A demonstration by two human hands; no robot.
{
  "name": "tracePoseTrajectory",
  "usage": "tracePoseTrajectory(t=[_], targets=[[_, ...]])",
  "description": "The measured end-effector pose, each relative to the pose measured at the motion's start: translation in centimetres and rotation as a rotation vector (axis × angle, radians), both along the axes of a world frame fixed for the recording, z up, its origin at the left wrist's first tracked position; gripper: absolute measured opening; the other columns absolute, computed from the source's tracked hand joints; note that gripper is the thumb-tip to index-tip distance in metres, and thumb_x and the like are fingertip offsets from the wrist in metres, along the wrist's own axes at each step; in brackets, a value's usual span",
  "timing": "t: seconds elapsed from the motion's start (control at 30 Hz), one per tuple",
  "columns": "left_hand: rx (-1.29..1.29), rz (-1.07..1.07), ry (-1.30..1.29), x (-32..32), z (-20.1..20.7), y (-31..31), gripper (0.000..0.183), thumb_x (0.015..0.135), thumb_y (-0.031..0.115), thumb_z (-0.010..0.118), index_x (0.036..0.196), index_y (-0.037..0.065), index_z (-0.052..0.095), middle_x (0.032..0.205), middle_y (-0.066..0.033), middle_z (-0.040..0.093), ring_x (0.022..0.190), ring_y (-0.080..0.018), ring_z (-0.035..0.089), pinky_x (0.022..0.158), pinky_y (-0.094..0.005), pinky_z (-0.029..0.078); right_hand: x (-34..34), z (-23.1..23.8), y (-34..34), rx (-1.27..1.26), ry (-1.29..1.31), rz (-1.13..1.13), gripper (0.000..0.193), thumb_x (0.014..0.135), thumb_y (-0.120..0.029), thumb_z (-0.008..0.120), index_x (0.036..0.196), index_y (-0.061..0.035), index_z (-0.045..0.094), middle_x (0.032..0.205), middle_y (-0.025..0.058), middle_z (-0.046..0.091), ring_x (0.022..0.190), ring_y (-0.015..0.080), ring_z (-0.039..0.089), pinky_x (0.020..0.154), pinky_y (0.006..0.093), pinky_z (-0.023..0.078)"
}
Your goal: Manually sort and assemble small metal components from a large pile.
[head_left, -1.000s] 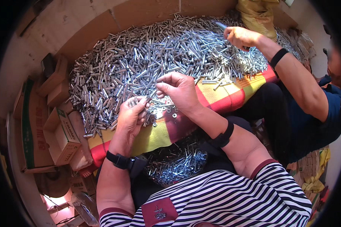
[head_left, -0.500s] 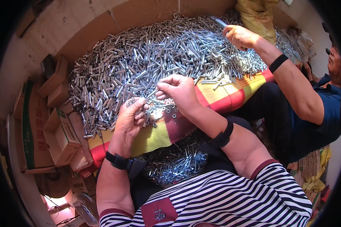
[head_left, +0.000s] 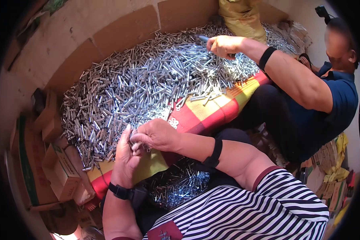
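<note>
My left hand point(head_left: 128, 155) and my right hand point(head_left: 158, 134) meet at the near edge of a large heap of metal sleeves point(head_left: 120, 92). The thumb and fingers of both are closed together around small metal pieces, which are mostly hidden. A bit of shiny metal shows under my right fingers, too small to name. Just beyond my right hand lie several flat washers point(head_left: 173, 122) on the checked blanket point(head_left: 212, 110). Below my wrists, by my lap, is a pile of thin shiny bolts point(head_left: 182, 188).
At the right sits a co-worker, whose hand point(head_left: 224, 46) grips a blue-grey tool over the heap. Behind it stands a yellow sack point(head_left: 244, 20). Open cardboard boxes point(head_left: 62, 172) line the left side, and cardboard sheets point(head_left: 128, 30) edge the heap at the back.
My hands have drawn closer together; my right hand came left and down to meet my left. The view has shifted. The co-worker's tool hand appears lower and further left.
</note>
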State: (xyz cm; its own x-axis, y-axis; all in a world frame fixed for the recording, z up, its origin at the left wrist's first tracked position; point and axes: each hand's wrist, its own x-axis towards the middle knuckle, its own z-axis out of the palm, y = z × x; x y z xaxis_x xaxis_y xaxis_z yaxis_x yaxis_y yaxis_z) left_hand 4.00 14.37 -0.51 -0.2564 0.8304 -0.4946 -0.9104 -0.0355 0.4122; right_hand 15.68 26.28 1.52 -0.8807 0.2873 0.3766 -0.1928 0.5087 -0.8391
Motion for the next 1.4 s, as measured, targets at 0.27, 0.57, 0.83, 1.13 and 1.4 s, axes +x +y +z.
tracePoseTrajectory(t=[0.27, 0.57, 0.83, 1.13, 1.4], targets=[[-0.007, 0.038, 0.406, -1.1, 0.7, 0.8, 0.010, 0.087, 0.011, 0.062, 0.085, 0.008, 0.053, 0.072, -0.0018, 0.053, 0.052, -0.0057, 0.045, 0.036, -0.0162, 0.029, 3.8, -1.0, 5.2, 0.790, -0.354, -0.407, 0.011, 0.082, -0.013, 0.051, 0.091, -0.0088, 0.056, 0.077, 0.0106, 0.060, 0.075, 0.0297, 0.063, 0.062, 0.0391, 0.049], [-0.402, -0.102, 2.001, 0.4, -0.5, 3.4, 0.024, 0.067, 0.006, 0.074, 0.090, 0.011, 0.071, 0.084, -0.0135, 0.060, 0.077, -0.0301, 0.061, 0.069, -0.0364, 0.048, 3.0, -1.4, 5.9, 0.791, -0.217, -0.404, 0.003, 0.078, -0.011, 0.053, 0.080, -0.0093, 0.055, 0.073, 0.0088, 0.056, 0.070, 0.0249, 0.063, 0.058, 0.0364, 0.049], [-0.327, -0.095, 2.173, 0.9, -0.6, 4.3, 0.016, 0.068, 0.005, 0.071, 0.083, 0.007, 0.067, 0.084, -0.0111, 0.056, 0.074, -0.0313, 0.058, 0.065, -0.0383, 0.047, 2.3, 0.1, 5.8, 0.426, 0.043, -0.478, 0.012, 0.083, -0.013, 0.058, 0.080, -0.0035, 0.052, 0.070, 0.0147, 0.054, 0.070, 0.0339, 0.058, 0.063, 0.0419, 0.047], [-0.094, -0.040, 0.785, 0.5, 1.0, 2.3, 0.013, 0.088, 0.011, 0.060, 0.097, 0.002, 0.058, 0.073, -0.0061, 0.063, 0.044, -0.0033, 0.039, 0.036, -0.0184, 0.025, 1.6, 0.5, 4.6, 0.123, 0.158, -0.474, 0.014, 0.084, -0.013, 0.061, 0.084, -0.0016, 0.054, 0.072, 0.0155, 0.056, 0.067, 0.0338, 0.057, 0.061, 0.0416, 0.044], [-0.056, -0.032, 0.529, 0.0, 1.9, -0.3, 0.017, 0.088, 0.012, 0.059, 0.100, 0.001, 0.054, 0.080, -0.0061, 0.059, 0.043, -0.0043, 0.036, 0.035, -0.0172, 0.024, 0.6, -0.3, 3.2, 0.025, 0.039, -0.323, 0.015, 0.088, -0.017, 0.056, 0.089, -0.0036, 0.049, 0.069, 0.0178, 0.057, 0.068, 0.0374, 0.059, 0.059, 0.0436, 0.044]])
